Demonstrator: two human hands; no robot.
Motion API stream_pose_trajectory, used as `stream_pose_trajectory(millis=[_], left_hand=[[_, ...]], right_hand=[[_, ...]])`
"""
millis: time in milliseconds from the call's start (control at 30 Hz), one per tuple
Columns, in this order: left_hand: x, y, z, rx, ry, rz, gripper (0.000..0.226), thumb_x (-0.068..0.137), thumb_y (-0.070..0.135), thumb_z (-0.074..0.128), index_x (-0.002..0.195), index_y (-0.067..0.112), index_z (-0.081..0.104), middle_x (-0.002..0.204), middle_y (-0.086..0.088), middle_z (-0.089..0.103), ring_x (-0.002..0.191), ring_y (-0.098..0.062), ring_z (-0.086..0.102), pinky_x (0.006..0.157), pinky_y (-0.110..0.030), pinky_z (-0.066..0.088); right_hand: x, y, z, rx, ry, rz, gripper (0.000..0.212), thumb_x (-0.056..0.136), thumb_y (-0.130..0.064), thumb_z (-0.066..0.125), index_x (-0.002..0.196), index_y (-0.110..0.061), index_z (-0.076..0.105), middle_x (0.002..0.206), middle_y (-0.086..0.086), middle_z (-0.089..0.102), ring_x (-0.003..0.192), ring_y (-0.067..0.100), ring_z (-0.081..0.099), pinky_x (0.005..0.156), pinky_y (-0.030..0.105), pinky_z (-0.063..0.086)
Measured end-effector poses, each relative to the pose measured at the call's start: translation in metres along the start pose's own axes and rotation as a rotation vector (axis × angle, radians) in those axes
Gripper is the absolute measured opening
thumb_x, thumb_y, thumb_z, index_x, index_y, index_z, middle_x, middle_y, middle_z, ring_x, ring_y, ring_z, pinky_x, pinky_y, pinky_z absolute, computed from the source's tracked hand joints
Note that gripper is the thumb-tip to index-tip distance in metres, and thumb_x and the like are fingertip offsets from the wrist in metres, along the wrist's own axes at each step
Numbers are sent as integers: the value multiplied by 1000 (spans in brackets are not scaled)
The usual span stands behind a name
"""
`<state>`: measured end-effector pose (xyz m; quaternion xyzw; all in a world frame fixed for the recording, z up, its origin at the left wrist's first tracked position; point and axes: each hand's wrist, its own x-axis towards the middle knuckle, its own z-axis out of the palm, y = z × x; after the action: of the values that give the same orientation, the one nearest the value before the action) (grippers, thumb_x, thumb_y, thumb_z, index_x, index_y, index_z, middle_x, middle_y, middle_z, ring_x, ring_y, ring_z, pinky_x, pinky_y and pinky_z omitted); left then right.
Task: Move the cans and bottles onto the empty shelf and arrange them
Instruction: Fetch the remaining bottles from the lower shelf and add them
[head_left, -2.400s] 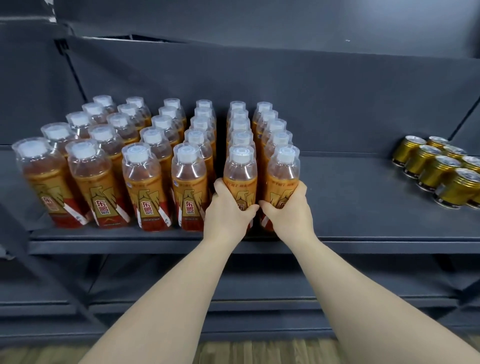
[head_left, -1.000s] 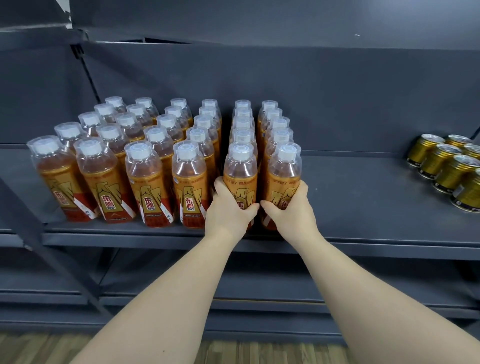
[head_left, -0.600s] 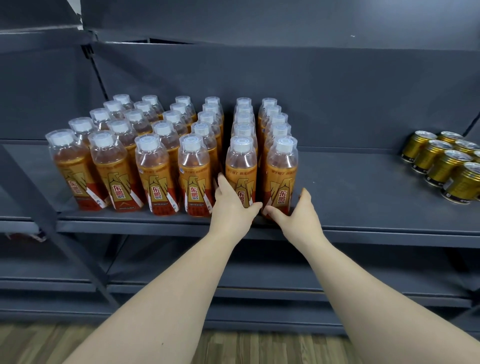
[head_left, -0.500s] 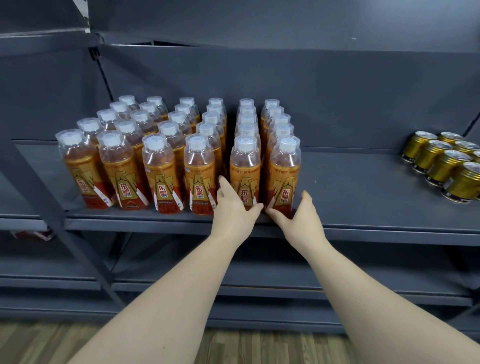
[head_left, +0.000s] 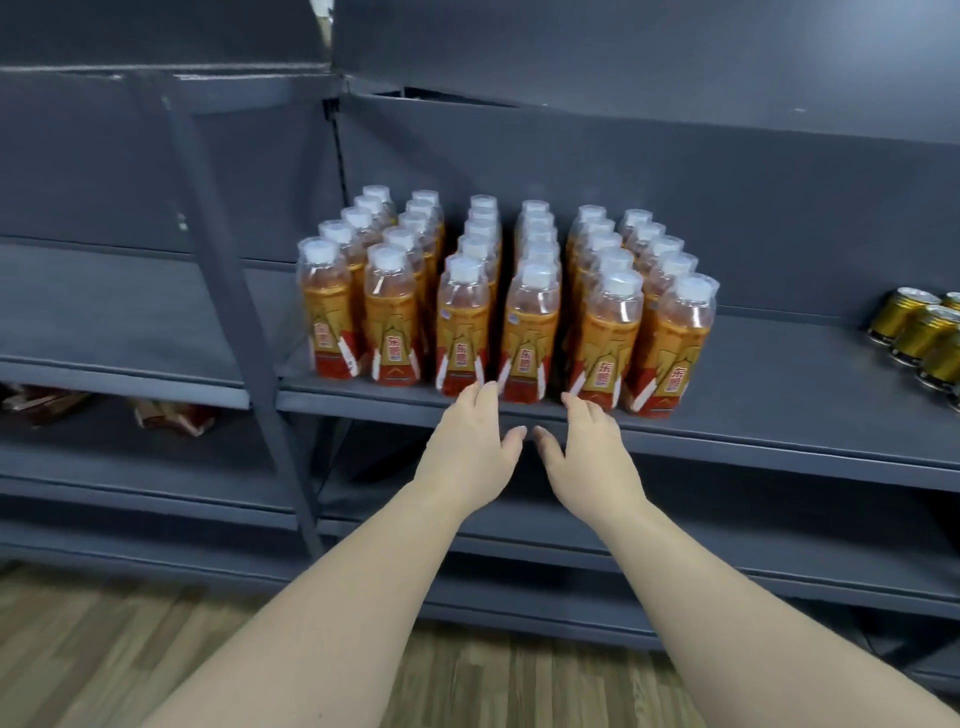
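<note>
Several orange drink bottles (head_left: 524, 332) with white caps stand in neat rows on the dark grey shelf (head_left: 779, 415). Gold cans (head_left: 922, 332) stand grouped at the shelf's far right. My left hand (head_left: 475, 441) hovers at the shelf's front edge, fingers relaxed, fingertips near the base of the front-row bottles. My right hand (head_left: 587, 449) is beside it, fingers also relaxed, just below the front row. Neither hand holds anything.
A slanted grey upright post (head_left: 228, 291) divides this bay from a bare shelf (head_left: 119, 322) on the left. Red-brown packets (head_left: 171, 415) lie on the lower left shelf. More grey shelves run below, above a wooden floor (head_left: 93, 649).
Both hands have let go of the two front bottles and drawn back to the shelf edge. The view has shifted left, so the bottles now sit further right in frame.
</note>
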<state>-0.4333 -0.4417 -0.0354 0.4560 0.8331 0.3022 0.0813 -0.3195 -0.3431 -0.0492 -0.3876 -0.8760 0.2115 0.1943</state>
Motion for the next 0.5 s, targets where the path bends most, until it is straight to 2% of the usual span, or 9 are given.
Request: stream_pose_trajectory(millis=[67,200,500], left_hand=[[-14,-27,-24,29,16,-17,65,103,41,48,157,13,22,164,-4,22,149,-21,25,116,-33,28],[-48,-85,-76,88,49,-78,65,105,42,44,158,13,20,166,-6,19,152,-20,16,120,-34,18],[-133,-204,-174,257,181,-245,55,104,43,43,147,10,39,153,-10,40,141,-28,35,118,-45,27]], right_hand=[[-5,-28,13,-42,-73,-56,63,103,-46,45,156,-17,26,159,2,32,147,22,26,117,37,28],[-16,-89,39,-55,-169,-113,66,102,-50,43,158,-21,22,163,2,24,150,23,20,120,42,26],[-55,-238,109,-124,-285,-345,66,103,-51,39,159,-22,18,166,3,16,154,22,10,124,42,15]])
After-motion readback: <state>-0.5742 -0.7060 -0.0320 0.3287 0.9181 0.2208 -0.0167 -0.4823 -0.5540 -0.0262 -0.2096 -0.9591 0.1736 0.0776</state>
